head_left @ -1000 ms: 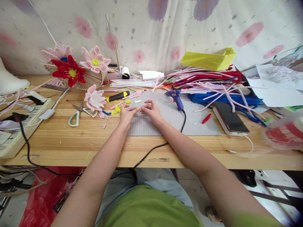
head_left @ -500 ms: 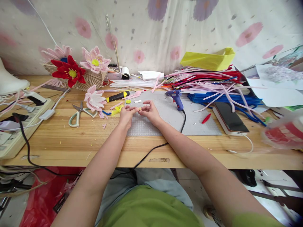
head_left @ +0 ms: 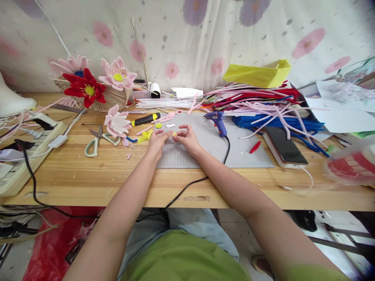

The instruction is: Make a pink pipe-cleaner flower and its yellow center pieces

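Over the left part of the grey cutting mat (head_left: 202, 154), my left hand (head_left: 158, 143) and my right hand (head_left: 188, 140) meet fingertip to fingertip. Between them shows a small pale-yellow piece (head_left: 174, 134), pinched in the fingers and too small to make out its kind. Beside my left hand lies a bundle of yellow strips (head_left: 144, 136). Just beyond the hands are a round yellow disc (head_left: 158, 125) and a white scrap (head_left: 170, 125). A blue hot glue gun (head_left: 217, 121) rests on the mat to the right of my right hand.
Scissors (head_left: 95, 142), a pink-and-white fuzzy flower (head_left: 117, 123) and a utility knife (head_left: 145, 119) lie left. Chenille stems (head_left: 278, 123) pile up at back right, near a phone (head_left: 287, 145). The glue gun's black cord (head_left: 187, 185) crosses the table's front edge. A power strip (head_left: 32, 156) stands far left.
My fingertips have parted slightly, and the small yellow piece shows more between them. The other things on the table stay where they were.
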`<action>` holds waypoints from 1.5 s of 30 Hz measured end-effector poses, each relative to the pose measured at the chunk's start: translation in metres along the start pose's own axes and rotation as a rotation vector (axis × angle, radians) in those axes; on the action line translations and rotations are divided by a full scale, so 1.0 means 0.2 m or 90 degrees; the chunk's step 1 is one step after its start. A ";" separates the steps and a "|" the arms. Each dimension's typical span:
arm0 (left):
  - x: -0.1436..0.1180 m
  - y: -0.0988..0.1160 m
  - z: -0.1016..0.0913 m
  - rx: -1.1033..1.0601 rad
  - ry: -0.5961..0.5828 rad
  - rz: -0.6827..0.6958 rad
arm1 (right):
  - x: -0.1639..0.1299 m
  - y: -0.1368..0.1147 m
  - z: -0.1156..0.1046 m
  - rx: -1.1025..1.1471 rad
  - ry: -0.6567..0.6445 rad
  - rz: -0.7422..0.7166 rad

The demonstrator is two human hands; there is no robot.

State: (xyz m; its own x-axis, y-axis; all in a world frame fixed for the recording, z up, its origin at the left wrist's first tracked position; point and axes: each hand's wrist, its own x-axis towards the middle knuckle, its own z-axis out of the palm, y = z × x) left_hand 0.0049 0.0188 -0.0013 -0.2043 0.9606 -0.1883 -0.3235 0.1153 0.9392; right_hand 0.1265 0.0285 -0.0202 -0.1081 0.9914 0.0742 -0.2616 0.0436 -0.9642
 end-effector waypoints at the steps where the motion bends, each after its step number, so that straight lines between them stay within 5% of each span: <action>1: 0.00 0.00 0.00 0.003 -0.006 0.003 | 0.00 0.00 0.00 0.006 0.003 0.005; 7: -0.02 0.01 -0.01 0.056 -0.061 0.055 | 0.00 0.00 -0.01 0.005 -0.009 0.028; 16: -0.01 -0.01 -0.02 0.027 -0.002 0.051 | 0.00 -0.01 -0.01 -0.033 -0.045 0.035; 21: 0.01 -0.02 -0.03 0.029 0.025 0.032 | -0.03 -0.26 -0.18 -0.309 -0.182 0.070; 24: 0.02 -0.02 -0.03 0.049 0.034 0.021 | -0.08 -0.49 -0.39 -0.512 -0.293 0.197; 26: 0.03 -0.02 -0.03 0.059 0.047 0.014 | -0.11 -0.59 -0.53 -0.632 -0.235 0.262; 28: 0.04 -0.03 -0.03 0.065 0.062 0.014 | -0.12 -0.63 -0.66 -0.775 -0.069 0.257; 32: 0.06 -0.04 -0.02 0.073 0.076 0.019 | -0.06 -0.53 -0.78 -0.838 0.226 0.122; 35: 0.05 -0.03 -0.02 0.087 0.075 0.015 | 0.02 -0.38 -0.78 -0.742 0.263 -0.022; 41: 0.03 -0.01 -0.02 0.120 0.078 0.009 | 0.11 -0.20 -0.71 -0.604 0.322 -0.028; 45: 0.04 -0.02 -0.02 0.103 0.088 0.003 | 0.05 -0.25 -0.62 -0.382 0.208 -0.072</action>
State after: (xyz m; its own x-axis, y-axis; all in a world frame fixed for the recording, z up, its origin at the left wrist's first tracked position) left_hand 0.0008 0.0256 -0.0087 -0.3333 0.9189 -0.2110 -0.1724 0.1606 0.9719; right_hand 0.2568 0.0514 -0.0028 0.2080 0.9588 0.1934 0.3317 0.1169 -0.9361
